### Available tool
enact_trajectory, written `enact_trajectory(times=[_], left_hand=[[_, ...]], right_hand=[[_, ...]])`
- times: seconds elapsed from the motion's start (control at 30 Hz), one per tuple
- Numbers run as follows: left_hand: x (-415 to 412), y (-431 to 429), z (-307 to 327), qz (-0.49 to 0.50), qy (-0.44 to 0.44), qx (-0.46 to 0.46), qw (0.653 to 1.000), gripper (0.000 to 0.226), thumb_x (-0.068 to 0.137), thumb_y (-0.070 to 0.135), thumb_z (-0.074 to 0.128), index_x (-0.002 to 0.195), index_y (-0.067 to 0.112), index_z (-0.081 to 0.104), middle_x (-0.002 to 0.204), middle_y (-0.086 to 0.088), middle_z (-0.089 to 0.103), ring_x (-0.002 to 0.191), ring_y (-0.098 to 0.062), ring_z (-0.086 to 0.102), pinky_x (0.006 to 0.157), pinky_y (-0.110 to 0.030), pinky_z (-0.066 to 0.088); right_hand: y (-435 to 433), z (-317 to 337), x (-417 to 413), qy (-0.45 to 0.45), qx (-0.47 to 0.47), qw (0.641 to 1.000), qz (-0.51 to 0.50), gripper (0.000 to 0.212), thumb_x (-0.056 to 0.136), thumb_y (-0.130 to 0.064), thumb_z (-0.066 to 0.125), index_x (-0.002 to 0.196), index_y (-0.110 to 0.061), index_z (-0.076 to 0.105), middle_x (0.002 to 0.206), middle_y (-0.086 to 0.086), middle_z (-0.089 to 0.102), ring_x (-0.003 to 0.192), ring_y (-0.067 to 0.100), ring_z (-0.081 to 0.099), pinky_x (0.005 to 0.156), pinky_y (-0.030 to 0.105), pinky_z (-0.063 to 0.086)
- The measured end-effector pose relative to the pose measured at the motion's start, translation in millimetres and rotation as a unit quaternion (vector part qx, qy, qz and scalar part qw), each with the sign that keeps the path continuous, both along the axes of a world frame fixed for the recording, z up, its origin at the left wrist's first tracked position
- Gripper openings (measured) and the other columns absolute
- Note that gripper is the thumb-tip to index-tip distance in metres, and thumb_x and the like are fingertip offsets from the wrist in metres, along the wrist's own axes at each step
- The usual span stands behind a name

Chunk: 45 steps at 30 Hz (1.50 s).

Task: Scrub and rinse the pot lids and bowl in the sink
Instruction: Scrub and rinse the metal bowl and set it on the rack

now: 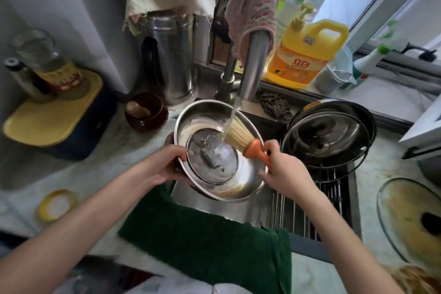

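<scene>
A steel bowl (248, 181) is held tilted over the sink, with a small glass pot lid (210, 169) lying inside it. My left hand (164, 164) grips the bowl's left rim. My right hand (284, 172) grips the orange handle of a bristle brush (241, 135), whose bristles point up and left over the lid. Water runs from the faucet (253, 67) onto the bristles and the lid. Two larger glass lids (334, 136) lean stacked at the right of the sink. Another dirty glass lid (412, 219) lies flat on the counter at far right.
A wire rack (307, 212) spans the sink's right part. A green towel (210, 238) hangs over the sink's front edge. A yellow detergent bottle (307, 55) stands on the sill; a steel canister (171, 59), brown bowl (145, 112) and yellow-lidded box (52, 117) are at left.
</scene>
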State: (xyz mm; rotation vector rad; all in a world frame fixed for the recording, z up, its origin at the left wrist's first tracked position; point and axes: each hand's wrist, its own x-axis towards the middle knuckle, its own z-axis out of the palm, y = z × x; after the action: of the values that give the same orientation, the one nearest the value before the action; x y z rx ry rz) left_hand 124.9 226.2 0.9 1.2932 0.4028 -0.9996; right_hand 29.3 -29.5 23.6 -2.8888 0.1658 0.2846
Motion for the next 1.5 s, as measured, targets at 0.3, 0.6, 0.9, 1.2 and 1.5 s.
enact_trajectory(times=[0.3,0.6,0.9,1.2,1.5], left_hand=[[-3.9,6.8,4.4,0.005,-0.042,0.003,0.999,0.074,0.064,0.002,0.052,0.136,0.015,0.041,0.116,-0.021,0.060,0.090,-0.032,0.064,0.049,-0.044,0.055],[-8.1,2.1,6.1,0.045,-0.102,-0.003,0.994,0.077,0.083,-0.012,0.041,0.138,0.041,0.028,0.119,-0.010,0.054,0.091,-0.035,0.063,0.049,-0.052,0.055],[-21.0,-14.3,-8.8,0.104,-0.198,0.015,0.975,0.085,0.084,-0.012,0.048,0.140,0.045,0.021,0.134,-0.005,0.048,0.119,-0.030,0.054,0.053,-0.040,0.055],[-20.1,-9.0,-4.8,0.090,-0.151,-0.007,0.984,0.087,0.084,-0.012,0.048,0.137,0.052,0.023,0.132,-0.002,0.048,0.108,-0.037,0.058,0.051,-0.049,0.056],[-22.7,-7.8,-5.2,0.093,-0.087,0.016,0.992,0.084,0.073,-0.010,0.050,0.135,0.042,0.029,0.128,-0.013,0.046,0.107,-0.043,0.053,0.044,-0.044,0.053]], right_hand=[[1.1,-2.5,35.5,0.087,-0.162,0.980,0.074,0.052,0.090,-0.015,0.047,0.139,-0.025,0.030,0.118,0.005,0.055,0.088,0.032,0.064,0.060,0.034,0.043],[17.9,13.1,46.4,0.052,-0.231,0.969,0.073,0.044,0.091,-0.010,0.047,0.135,-0.017,0.039,0.109,0.007,0.060,0.090,0.032,0.065,0.061,0.035,0.043],[42.2,35.0,38.8,0.357,0.313,0.880,-0.027,0.035,0.081,-0.011,0.065,0.113,-0.024,0.064,0.076,0.009,0.067,0.041,0.014,0.045,0.035,0.018,0.035],[-6.3,8.2,81.4,0.056,-0.142,0.988,-0.012,0.030,0.085,-0.031,0.063,0.114,-0.026,0.066,0.095,0.002,0.064,0.084,0.026,0.066,0.066,0.029,0.048],[1.6,-6.0,64.2,0.104,-0.188,0.973,0.082,0.028,0.091,-0.029,0.052,0.116,-0.020,0.062,0.103,0.003,0.066,0.088,0.027,0.066,0.066,0.031,0.048]])
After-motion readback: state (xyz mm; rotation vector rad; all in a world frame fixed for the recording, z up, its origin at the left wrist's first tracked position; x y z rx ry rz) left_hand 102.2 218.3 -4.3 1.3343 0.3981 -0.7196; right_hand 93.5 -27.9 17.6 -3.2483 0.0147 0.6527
